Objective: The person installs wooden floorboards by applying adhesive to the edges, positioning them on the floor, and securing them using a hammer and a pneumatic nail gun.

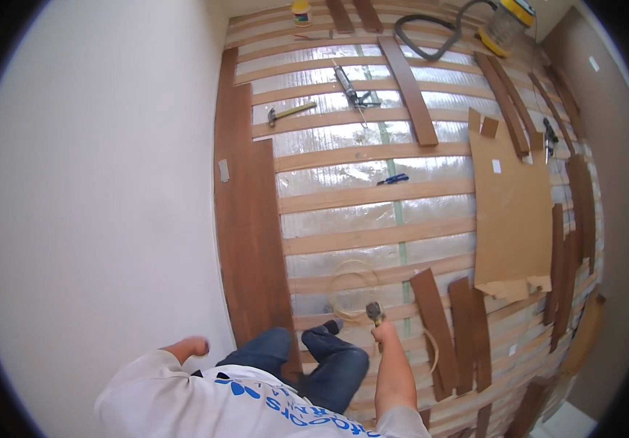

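My right hand (384, 332) is closed round the handle of a tool with a grey, rounded head (374, 312) and a yellow-green grip; its exact kind is too small to make out. It hangs over the wooden battens, beside a coil of pale hose (331, 292). At the white wall, my left hand (196, 347) is curled closed; what is in it, if anything, is hidden. I kneel at the near end of the reddish-brown floorboards (251, 241) laid along that wall.
Battens (373, 197) cross silvery foil. On them lie a claw hammer (291, 113), a caulking gun (349, 87), a blue-handled tool (393, 179), loose boards (435, 328) and a cardboard sheet (513, 219). A yellow vacuum (506, 28) with a dark hose stands at the far right.
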`<state>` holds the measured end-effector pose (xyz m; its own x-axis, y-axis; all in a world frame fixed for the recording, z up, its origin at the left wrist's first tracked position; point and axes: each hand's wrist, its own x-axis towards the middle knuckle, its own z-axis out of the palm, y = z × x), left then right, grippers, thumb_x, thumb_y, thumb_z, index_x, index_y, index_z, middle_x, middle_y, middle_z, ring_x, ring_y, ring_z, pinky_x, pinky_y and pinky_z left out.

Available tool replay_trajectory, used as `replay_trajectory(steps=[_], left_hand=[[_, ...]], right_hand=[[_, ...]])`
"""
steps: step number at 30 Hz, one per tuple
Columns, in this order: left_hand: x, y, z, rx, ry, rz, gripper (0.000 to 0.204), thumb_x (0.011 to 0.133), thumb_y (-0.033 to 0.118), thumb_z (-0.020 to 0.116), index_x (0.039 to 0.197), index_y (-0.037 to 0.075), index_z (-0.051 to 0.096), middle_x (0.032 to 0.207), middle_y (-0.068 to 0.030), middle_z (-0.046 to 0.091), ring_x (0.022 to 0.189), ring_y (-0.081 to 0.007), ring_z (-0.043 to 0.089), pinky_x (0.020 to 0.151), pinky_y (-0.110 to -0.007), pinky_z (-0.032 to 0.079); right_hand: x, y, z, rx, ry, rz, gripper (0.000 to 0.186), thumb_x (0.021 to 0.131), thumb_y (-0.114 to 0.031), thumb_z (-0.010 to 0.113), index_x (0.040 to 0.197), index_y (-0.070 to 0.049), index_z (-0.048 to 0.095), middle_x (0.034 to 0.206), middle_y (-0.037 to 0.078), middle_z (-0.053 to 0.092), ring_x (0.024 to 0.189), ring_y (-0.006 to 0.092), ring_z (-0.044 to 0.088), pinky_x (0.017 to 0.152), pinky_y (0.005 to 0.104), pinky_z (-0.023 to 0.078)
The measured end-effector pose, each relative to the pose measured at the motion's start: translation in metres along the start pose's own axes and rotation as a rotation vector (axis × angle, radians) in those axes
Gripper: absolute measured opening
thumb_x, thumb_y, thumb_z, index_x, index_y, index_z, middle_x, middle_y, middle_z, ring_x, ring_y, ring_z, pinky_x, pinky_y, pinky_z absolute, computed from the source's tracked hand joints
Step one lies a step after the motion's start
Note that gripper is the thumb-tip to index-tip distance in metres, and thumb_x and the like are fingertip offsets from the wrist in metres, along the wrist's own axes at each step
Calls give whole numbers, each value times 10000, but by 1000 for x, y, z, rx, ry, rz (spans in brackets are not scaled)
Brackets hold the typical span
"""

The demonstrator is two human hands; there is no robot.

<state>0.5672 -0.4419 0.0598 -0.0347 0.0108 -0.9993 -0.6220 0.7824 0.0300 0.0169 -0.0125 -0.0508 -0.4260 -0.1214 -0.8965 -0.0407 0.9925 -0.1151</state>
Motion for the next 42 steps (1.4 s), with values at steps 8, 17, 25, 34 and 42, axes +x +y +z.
replay_trajectory(steps=[8,17,25,34,42], left_hand=[[-180,170,-202,-1087,377,249,678,1028,483,570,1506,21,438,1399,-188,575,1243,-258,579,1016,-346,481],[-124,78,-352,-602,449,229,424,887,410,670,1097,53,761,1157,-190,738,1093,-351,699,968,-431,549],[-239,51,-772,-926,1203,430,386,985,281,614,1268,19,635,1224,-222,696,1154,-402,652,962,-451,532],[-251,43,-978,-1139,1296,436,356,998,254,621,1280,39,646,1146,-177,726,1076,-282,698,937,-364,538],[-161,27,-763,-1758,601,-486,272,939,173,518,955,45,757,908,-215,723,894,-340,715,800,-449,564]], right_hand=[[-190,154,-101,303,-870,466,271,928,-244,611,709,-93,665,696,83,691,660,235,663,727,417,546],[-297,-23,-311,721,-428,345,227,936,-227,596,778,-79,666,743,94,697,673,239,666,718,408,552],[-215,-234,-475,831,-298,216,196,944,-212,584,840,-67,666,785,105,702,685,244,668,711,400,557],[-29,-439,-645,808,-306,183,177,952,-195,569,909,-54,667,832,117,708,699,248,671,702,391,562],[67,-733,-903,522,-286,94,190,968,-219,635,957,-30,645,820,113,689,693,260,668,676,388,566]])
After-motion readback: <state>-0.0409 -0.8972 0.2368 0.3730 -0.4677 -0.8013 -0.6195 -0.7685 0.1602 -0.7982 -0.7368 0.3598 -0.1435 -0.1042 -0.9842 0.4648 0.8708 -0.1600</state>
